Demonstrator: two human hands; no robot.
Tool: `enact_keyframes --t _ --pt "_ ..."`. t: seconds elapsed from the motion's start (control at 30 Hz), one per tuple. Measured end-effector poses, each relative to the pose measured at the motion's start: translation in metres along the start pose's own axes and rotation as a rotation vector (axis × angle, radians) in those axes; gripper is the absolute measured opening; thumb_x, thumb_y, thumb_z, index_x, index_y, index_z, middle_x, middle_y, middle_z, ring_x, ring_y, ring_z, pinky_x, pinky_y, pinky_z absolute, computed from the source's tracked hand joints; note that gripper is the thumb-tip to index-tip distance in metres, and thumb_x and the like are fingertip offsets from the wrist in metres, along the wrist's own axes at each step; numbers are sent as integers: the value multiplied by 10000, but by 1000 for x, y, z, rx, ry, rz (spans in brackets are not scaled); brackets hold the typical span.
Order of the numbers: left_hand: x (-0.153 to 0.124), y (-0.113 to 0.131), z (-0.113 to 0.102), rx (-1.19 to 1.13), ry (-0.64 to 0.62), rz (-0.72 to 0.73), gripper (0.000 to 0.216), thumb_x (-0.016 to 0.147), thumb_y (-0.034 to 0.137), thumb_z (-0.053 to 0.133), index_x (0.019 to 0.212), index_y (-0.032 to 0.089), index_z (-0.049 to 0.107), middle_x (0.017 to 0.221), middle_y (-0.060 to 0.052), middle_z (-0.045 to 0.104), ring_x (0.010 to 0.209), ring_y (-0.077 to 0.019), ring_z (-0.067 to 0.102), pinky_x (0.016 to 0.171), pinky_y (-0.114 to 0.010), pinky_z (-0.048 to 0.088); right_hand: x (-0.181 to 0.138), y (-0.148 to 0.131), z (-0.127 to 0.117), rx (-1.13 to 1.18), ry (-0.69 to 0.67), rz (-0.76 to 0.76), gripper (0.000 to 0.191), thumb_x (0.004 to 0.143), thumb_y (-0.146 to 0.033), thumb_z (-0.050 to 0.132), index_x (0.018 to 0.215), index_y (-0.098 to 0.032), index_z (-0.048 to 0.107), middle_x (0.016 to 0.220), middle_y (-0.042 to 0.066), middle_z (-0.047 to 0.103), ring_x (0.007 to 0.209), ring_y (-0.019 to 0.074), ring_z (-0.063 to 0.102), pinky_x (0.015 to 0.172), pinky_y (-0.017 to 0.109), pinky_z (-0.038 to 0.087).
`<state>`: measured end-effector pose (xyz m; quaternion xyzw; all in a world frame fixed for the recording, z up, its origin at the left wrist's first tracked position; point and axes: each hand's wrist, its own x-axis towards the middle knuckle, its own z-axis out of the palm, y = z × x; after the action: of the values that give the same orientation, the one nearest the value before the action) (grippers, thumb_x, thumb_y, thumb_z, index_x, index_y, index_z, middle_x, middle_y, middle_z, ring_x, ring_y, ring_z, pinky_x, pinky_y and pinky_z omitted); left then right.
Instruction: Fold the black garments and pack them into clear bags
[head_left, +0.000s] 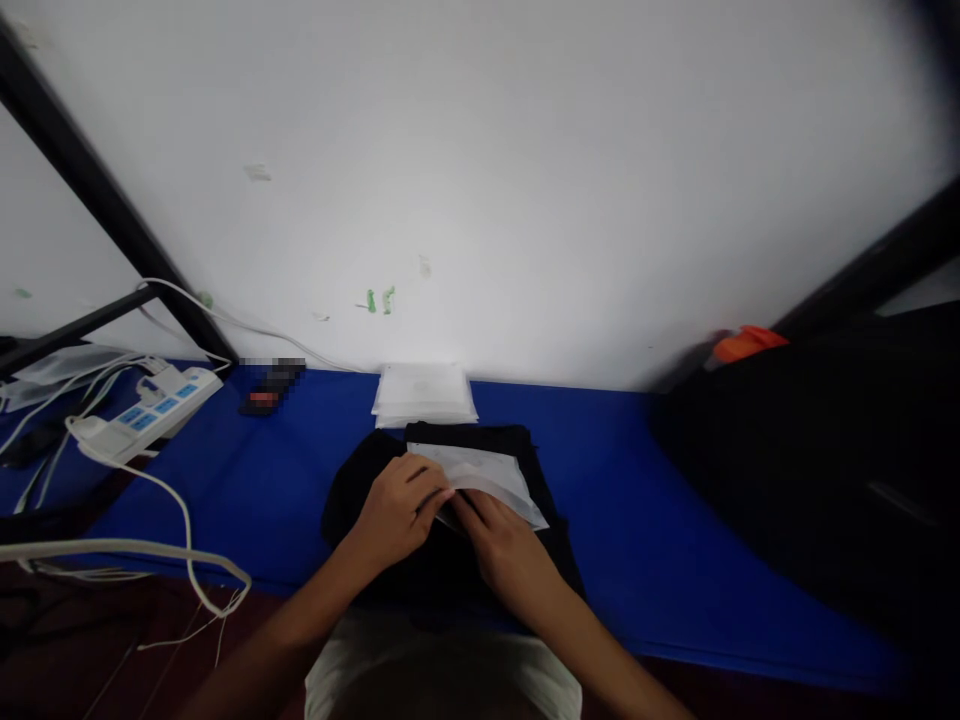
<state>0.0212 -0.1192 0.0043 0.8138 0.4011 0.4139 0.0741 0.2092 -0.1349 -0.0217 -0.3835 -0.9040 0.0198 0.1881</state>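
Note:
A translucent white plastic pouch lies over a folded black cloth, directly in front of me. My left hand pinches the pouch's near edge between thumb and fingers. At the mouth of the pouch is my right hand, its fingers stretched forward and partly under the upper layer of film. The fingertips of that hand are hidden, and whether they grip anything inside does not show. Just beyond the cloth rests a small stack of similar pouches.
A white power strip with tangled cables occupies the left side. Near the wall lies a dark, partly pixelated object. A large black item with an orange piece fills the right of the blue surface.

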Motion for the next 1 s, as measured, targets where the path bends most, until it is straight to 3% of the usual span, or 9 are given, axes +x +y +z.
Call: enact_keyframes --t 0.17,0.3,0.37,0.47,0.57,0.73,0.8,0.87,1.0 --pt "-2 0 5 79 -99 98 131 903 155 543 986 177 641 1009 -82 696 941 -211 626 855 -376 503 10 9 19 -48 -302 159 502 822 -48 464 1315 -125 526 1105 168 675 901 268 670 806 395 541" --pt "-15 -6 18 106 -406 133 695 724 -23 471 1397 149 433 1442 -126 508 1328 -266 463 1079 -479 407 9 14 24 -174 -232 125 455 819 -34 469 1250 -119 588 1057 165 703 928 263 666 869 384 506" --pt "-19 -11 23 91 -433 125 813 674 -59 420 1453 166 365 1488 -118 459 1379 -243 415 1105 -480 395 7 14 21 -185 -176 56 417 826 -36 459 1203 -122 614 995 153 716 887 245 666 829 355 513" --pt "-15 -18 20 44 -315 136 727 723 -54 384 1405 189 450 1397 -108 563 1309 -217 506 1081 -458 439 1 12 8 -108 -60 -203 321 845 -92 459 1110 -129 636 916 122 721 801 216 651 717 327 520" --pt "2 -22 6 -5 -76 178 507 825 -31 367 1203 190 622 1176 -98 698 1172 -196 613 999 -405 513 -5 7 -13 -33 201 -475 274 895 -128 412 1043 -135 642 966 115 730 876 211 654 736 347 510" --pt "41 -51 -11 7 181 172 375 922 61 369 1064 205 685 1065 -60 734 1108 -174 645 955 -375 533 -11 0 -48 72 448 -622 271 937 -149 387 995 -139 651 1029 92 738 1094 204 628 910 366 480" --pt "58 -77 -8 112 105 60 409 922 63 328 1058 187 694 1105 -71 728 1142 -176 628 1003 -404 498 -11 0 -52 113 431 -611 303 967 -188 346 1007 -141 643 1040 89 736 1120 194 617 947 357 472" --pt "74 -105 -3 208 -103 -31 399 895 61 358 1063 183 699 1184 -72 707 1227 -199 579 1067 -452 437 -9 3 -48 134 374 -576 317 968 -197 322 1032 -150 629 1074 92 727 1143 191 600 988 371 458" --pt "91 -141 6 248 -345 -92 299 787 135 580 1050 177 717 1200 -99 701 1211 -278 596 1040 -476 454 -6 15 -32 163 183 -410 373 760 -70 439 1072 -169 617 1239 118 651 1266 228 504 1096 486 359"
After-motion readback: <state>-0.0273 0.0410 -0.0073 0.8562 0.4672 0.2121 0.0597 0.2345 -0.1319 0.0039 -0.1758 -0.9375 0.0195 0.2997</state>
